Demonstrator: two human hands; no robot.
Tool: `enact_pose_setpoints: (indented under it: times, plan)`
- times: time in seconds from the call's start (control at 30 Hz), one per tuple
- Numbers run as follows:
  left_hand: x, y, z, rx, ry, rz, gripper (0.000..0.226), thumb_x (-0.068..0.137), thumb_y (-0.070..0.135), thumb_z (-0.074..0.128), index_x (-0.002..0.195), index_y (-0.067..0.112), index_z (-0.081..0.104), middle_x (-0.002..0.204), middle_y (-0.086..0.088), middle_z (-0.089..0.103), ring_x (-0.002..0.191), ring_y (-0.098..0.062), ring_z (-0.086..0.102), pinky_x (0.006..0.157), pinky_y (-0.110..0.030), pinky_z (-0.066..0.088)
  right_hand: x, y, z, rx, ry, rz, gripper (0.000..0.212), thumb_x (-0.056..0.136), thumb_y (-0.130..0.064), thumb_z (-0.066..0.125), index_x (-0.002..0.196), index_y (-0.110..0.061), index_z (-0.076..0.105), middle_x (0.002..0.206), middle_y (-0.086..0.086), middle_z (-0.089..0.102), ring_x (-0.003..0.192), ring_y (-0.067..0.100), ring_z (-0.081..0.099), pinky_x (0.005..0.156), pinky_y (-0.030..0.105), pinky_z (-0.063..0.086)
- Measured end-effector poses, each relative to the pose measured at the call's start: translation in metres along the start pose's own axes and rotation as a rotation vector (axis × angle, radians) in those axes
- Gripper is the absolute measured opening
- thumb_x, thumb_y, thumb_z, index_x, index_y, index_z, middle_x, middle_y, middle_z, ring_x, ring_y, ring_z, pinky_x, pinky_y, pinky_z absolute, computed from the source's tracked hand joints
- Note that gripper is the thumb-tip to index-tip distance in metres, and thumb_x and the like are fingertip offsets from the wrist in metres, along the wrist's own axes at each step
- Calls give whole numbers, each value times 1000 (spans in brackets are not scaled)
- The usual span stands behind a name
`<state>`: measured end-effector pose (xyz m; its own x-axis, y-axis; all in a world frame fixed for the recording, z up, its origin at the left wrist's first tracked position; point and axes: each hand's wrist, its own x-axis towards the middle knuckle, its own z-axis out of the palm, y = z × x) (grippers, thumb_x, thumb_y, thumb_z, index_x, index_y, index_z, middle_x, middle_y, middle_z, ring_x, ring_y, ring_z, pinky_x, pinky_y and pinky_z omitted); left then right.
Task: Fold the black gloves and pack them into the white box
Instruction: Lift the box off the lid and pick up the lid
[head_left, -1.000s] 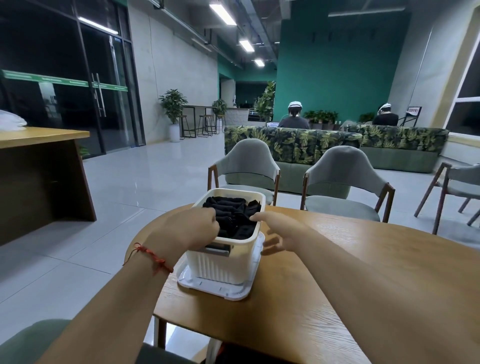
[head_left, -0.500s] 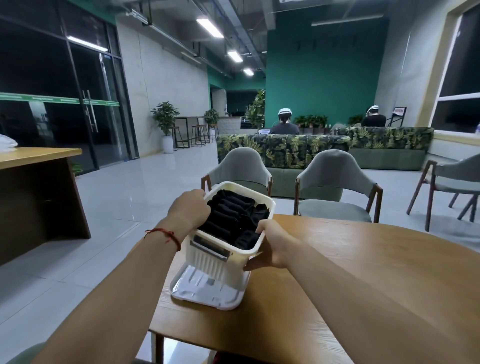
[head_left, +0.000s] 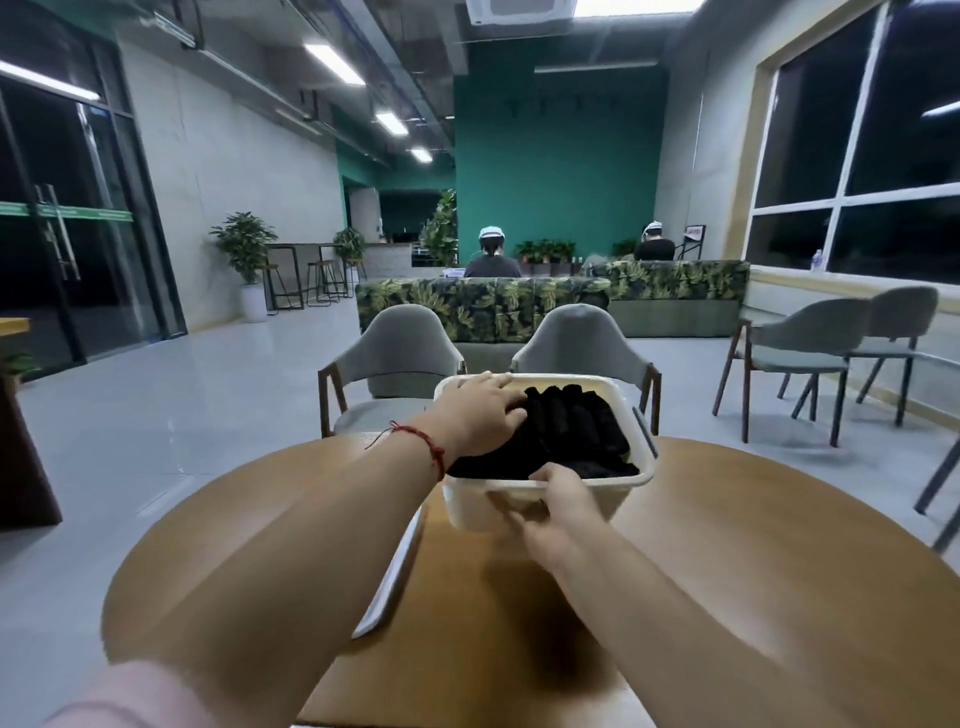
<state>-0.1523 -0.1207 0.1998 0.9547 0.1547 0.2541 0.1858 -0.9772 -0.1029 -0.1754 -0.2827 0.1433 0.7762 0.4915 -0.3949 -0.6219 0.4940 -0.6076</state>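
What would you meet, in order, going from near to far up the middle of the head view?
The right hand gripping the box rim → gloves → grey chair → sofa → green wall.

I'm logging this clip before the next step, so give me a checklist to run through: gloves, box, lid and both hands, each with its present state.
1. Black gloves all in the white box: ok, none seen on the table.
2. Right hand grip on the box: ok, thumb over the near rim, fingers on the outer wall.
3. Left hand steadying the gloves: ok, it rests on them at the box's left side.
4. White lid within reach: ok, it lies on the table under the left forearm.
5. Box base flat on the table: cannot tell, the right hand hides it.
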Motion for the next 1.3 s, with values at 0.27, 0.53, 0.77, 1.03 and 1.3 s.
enact_pose_setpoints:
  times: [0.27, 0.53, 0.77, 1.03, 1.3]
  plan:
    - [3, 37, 47, -445, -463, -177, 56, 111, 44, 42, 159, 16, 43, 164, -13, 43, 151, -32, 40, 125, -46, 31, -2, -7, -20, 22, 108, 16, 36, 99, -4, 67, 133, -7, 53, 128, 24, 50, 112, 42, 59, 81, 50, 65]
    - [-14, 22, 42, -565, -156, -181, 41, 110, 41, 26, 112, 19, 62, 125, -10, 68, 113, -31, 60, 101, -43, 46, -16, 39, -35, -48, 84, 65, 8, 103, -3, 60, 106, -10, 61, 119, 19, 58, 117, 44, 64, 90, 54, 63]
    - [-78, -103, 57, -478, 144, -488, 49, 108, 43, 20, 122, 21, 61, 127, -5, 66, 109, -29, 59, 94, -42, 47, 5, 86, -14, -394, -8, 187, 39, 101, -10, 59, 138, -3, 60, 132, 20, 63, 118, 36, 63, 101, 49, 55]
    - [-167, -187, 112, -504, -122, -745, 38, 112, 35, 36, 134, 25, 65, 144, -6, 62, 124, -28, 58, 106, -36, 43, 21, 135, 31, -446, -106, 250, 49, 105, -14, 55, 153, -9, 47, 151, 15, 55, 140, 30, 53, 122, 50, 39]
    - [-190, -194, 77, -874, 136, -964, 20, 99, 25, 61, 82, 16, 67, 96, -14, 72, 75, -22, 56, 69, -31, 46, 12, 150, 67, -551, -245, 229, 39, 96, 2, 66, 131, -13, 62, 119, 16, 73, 108, 31, 72, 93, 51, 64]
